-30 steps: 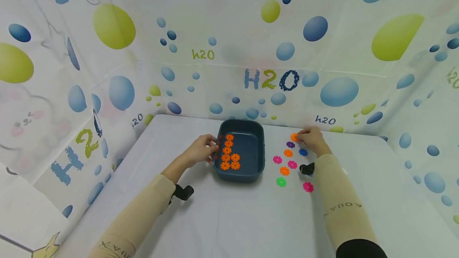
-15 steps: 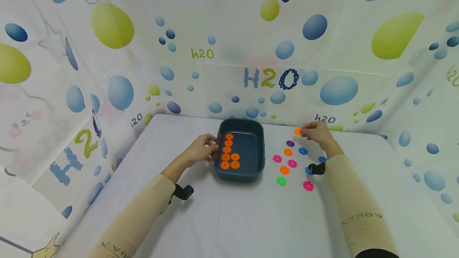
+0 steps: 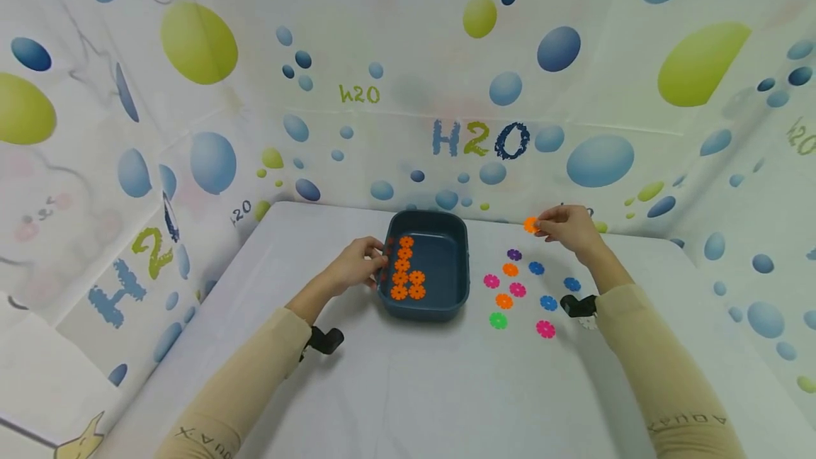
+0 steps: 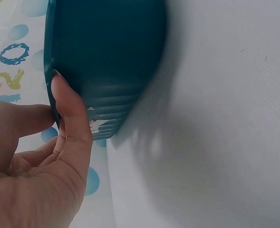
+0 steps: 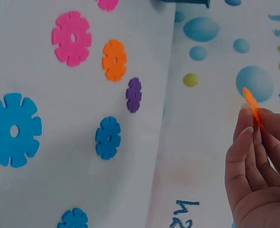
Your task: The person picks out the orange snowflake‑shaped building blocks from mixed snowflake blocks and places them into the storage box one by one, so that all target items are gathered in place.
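Note:
My left hand (image 3: 353, 264) pinches the left rim of a dark blue plastic bin (image 3: 451, 268); in the left wrist view the thumb and fingers (image 4: 73, 118) are on either side of its wall. Several orange snowflake discs (image 3: 417, 292) lie along the bin's left side. Held up above the table's far edge, an orange snowflake disc (image 3: 530, 224) is pinched by my right hand (image 3: 569, 229). The right wrist view shows that orange disc (image 5: 250, 101) nearly edge-on between thumb and fingertips.
Right of the bin, loose discs lie on the white table (image 3: 395, 388): purple (image 3: 514, 255), orange (image 3: 503, 301), pink (image 3: 545, 329), green (image 3: 499, 321) and blue (image 3: 537, 268). A white disc (image 3: 588, 323) is partly hidden by the right wrist camera (image 3: 579, 305). A patterned curtain (image 3: 408, 55) stands behind.
My right hand has lifted the orange disc off the table, moving up and slightly right. Blue discs and a white one have come out from behind the right arm. The left hand stays on the bin.

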A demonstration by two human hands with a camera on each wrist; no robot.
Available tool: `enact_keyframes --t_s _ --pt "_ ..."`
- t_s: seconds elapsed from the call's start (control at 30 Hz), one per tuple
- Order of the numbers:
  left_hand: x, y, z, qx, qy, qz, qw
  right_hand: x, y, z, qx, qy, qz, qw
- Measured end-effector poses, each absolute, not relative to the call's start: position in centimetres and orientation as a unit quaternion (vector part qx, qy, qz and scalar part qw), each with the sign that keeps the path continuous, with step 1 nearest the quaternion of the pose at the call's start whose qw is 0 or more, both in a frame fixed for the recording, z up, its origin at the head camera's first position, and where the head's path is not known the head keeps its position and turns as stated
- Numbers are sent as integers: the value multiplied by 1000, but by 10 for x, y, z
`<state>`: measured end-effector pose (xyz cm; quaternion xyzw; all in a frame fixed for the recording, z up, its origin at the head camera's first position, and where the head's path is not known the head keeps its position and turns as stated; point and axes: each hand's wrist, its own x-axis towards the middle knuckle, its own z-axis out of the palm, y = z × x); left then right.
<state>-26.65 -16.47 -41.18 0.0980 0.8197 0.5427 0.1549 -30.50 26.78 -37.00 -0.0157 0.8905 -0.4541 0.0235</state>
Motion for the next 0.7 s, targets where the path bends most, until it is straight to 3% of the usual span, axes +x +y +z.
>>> enact_keyframes --t_s 0.7 --pt "-264 -164 -410 100 824 537 152 -266 227 -358 -101 863 -494 23"
